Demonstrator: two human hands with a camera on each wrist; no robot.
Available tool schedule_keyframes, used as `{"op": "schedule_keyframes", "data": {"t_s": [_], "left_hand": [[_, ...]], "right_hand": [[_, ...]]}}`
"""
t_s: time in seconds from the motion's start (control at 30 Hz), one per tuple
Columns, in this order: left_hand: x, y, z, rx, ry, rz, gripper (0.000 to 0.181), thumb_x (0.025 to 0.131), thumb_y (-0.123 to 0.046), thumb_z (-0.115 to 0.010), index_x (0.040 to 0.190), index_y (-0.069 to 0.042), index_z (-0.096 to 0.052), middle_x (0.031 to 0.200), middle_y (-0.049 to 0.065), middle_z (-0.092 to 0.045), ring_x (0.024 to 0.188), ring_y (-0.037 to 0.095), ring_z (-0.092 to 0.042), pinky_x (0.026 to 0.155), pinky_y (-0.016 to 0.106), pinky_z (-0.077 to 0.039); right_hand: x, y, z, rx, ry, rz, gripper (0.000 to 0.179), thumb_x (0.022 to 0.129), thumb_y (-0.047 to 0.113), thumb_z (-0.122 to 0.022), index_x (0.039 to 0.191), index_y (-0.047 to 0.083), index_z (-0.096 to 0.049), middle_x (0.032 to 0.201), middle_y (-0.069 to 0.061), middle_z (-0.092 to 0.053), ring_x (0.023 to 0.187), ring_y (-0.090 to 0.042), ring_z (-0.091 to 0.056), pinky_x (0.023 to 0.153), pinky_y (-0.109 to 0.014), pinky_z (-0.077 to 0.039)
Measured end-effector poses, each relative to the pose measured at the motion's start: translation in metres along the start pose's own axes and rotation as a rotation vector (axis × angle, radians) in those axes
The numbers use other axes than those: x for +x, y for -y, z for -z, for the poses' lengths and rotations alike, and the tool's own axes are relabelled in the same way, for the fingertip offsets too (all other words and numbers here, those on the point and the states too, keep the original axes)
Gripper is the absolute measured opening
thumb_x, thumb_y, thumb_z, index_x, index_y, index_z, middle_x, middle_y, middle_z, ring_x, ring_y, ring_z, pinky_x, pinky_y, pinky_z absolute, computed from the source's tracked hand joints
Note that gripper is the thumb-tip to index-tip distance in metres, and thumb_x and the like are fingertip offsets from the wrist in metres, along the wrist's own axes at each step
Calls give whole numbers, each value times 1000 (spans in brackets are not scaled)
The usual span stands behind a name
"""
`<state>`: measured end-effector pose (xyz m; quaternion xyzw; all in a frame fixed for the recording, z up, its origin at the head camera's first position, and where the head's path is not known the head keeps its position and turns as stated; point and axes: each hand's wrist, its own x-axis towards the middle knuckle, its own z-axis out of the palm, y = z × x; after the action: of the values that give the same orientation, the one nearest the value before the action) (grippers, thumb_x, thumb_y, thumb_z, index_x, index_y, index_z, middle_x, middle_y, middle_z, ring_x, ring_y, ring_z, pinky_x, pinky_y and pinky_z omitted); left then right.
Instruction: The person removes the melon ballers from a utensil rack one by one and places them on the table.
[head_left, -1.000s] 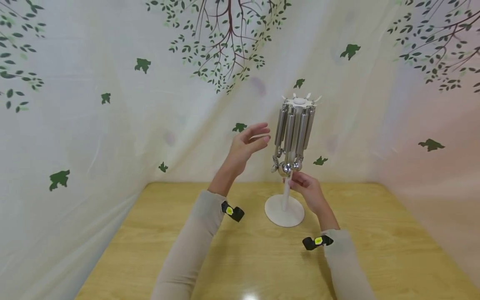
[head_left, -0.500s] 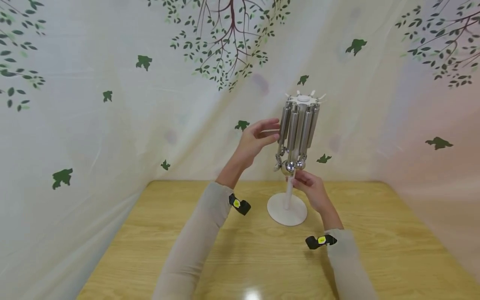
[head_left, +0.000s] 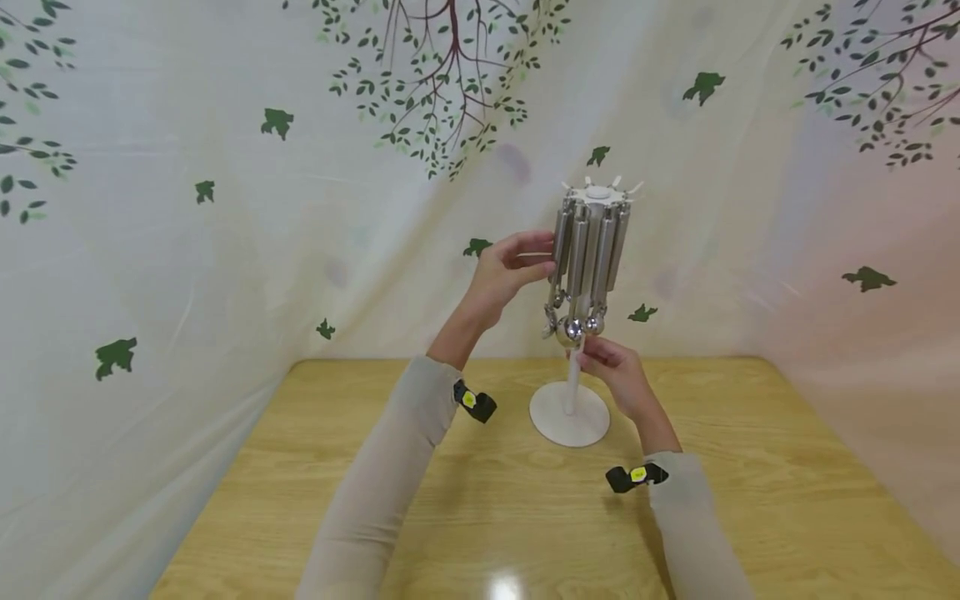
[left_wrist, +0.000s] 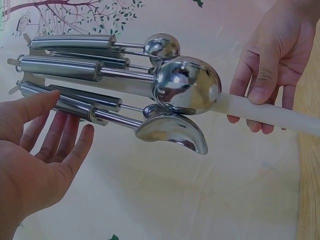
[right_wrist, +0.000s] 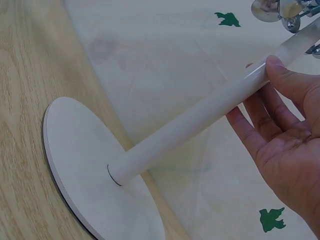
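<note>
A white stand with a round base (head_left: 570, 417) and an upright pole (right_wrist: 200, 115) stands on the table, several steel kitchen utensils hanging round its white top ring (head_left: 597, 193). My left hand (head_left: 504, 279) is at the left side of the utensils. In the left wrist view its thumb lies over the handle of a scoop (left_wrist: 172, 132) with a curved, shiny head, and the fingers curl beneath that handle. Beside it hangs a utensil with a large rounded bowl (left_wrist: 189, 85). My right hand (head_left: 618, 375) pinches the pole just under the utensils, thumb in front, fingers partly hidden behind.
The wooden table (head_left: 495, 500) runs back to a pale cloth backdrop (head_left: 390, 250) printed with branches and green birds. Smaller rounded utensil heads (left_wrist: 162, 46) hang close behind the scoop. A black camera strap (head_left: 476, 402) sits on each wrist.
My left hand has moved right, from apart from the utensils to the scoop's handle, its fingers closing in. My right hand has stayed on the pole. The stand remains in place.
</note>
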<state>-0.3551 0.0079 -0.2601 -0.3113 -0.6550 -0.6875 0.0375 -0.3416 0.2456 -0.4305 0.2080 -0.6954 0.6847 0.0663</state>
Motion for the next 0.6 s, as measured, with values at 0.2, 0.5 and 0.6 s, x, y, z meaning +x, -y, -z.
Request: {"op": "schedule_keyframes", "data": {"t_s": [0.2, 0.5, 0.6], "left_hand": [[3, 0, -2, 1, -14, 15, 40, 94, -3, -71, 133, -3, -63, 132, 16, -67, 113, 25, -68, 100, 36, -58], [4, -2, -6, 27, -48, -25, 40, 92, -4, -74, 131, -3, -64, 127, 16, -69, 109, 25, -70, 100, 36, -58], [2, 0, -7, 32, -50, -30, 40, 92, -4, -74, 130, -2, -64, 126, 18, -69, 109, 26, -70, 99, 35, -58]], "right_hand": [[3, 0, 2, -14, 0, 4, 26, 101, 8, -64, 126, 8, -69, 118, -12, -75, 102, -7, -72, 92, -23, -60], [5, -1, 3, -4, 7, -5, 29, 100, 11, -65, 129, 5, -67, 114, -1, -77, 103, -7, -72, 91, -24, -60], [2, -1, 3, -2, 12, -16, 29, 100, 10, -65, 129, 7, -68, 114, 0, -77, 102, -6, -72, 91, -23, -60]]}}
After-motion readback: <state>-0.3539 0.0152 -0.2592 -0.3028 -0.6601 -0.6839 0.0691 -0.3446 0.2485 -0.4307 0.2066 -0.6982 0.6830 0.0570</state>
